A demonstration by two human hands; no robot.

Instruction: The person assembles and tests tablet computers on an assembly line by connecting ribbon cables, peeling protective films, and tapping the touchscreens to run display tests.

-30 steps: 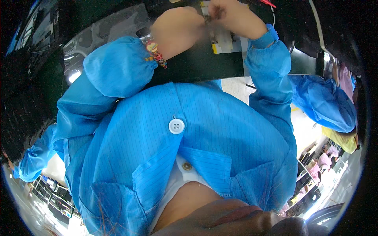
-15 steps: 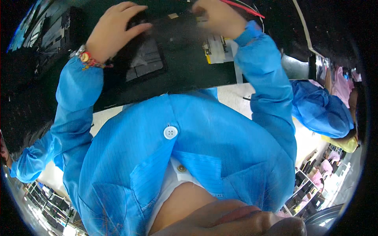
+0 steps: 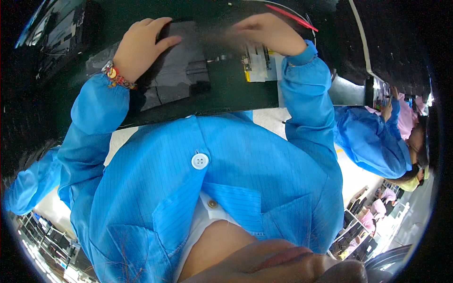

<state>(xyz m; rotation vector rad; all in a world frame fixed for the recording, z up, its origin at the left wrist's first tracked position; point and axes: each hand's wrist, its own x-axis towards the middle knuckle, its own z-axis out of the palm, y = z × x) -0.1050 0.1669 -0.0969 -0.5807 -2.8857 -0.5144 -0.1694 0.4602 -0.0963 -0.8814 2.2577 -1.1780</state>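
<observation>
My left hand [image 3: 144,47] lies at the left side of a dark, glossy flat panel [image 3: 191,68], its thumb and fingers apart and touching the panel. A beaded bracelet [image 3: 115,75] circles that wrist. To the right of the panel, my right hand [image 3: 276,35] hangs over the mat with its fingertips smeared by motion; whether they hold anything is not visible. Just below it lies a small circuit part [image 3: 257,66] with white and yellow areas. A short, light-coloured piece [image 3: 217,58] shows beside the panel's right edge.
A slim red tool [image 3: 292,18] lies at the far right beside a thin pale cable [image 3: 309,22]. Dark equipment [image 3: 59,35] stands at the far left. At the right, another person in a blue sleeve [image 3: 373,139] sits close by; another blue sleeve [image 3: 35,179] shows at the left.
The dark panel now shows farther up under my left hand, with more of it uncovered. My right hand has drawn slightly nearer and its fingers are blurred. The view has shifted slightly.
</observation>
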